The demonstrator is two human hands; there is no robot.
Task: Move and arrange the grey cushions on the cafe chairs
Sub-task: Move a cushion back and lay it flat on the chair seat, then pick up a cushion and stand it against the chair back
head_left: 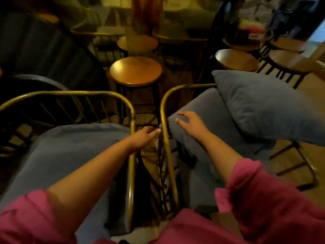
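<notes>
The loose grey cushion runs off the right edge, the far stools and tables blur, and the left hand's fingertips hide behind the chair rail.

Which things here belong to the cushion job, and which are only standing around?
Part of the job:
- seat cushion on left chair
- cushion under right hand
- loose pillow
- right chair
- left hand, near the rail

Standing around:
- round wooden stool
- other stools

Cushions — matt grey cloth; chair frames — brassy metal; stool glossy wood.
</notes>
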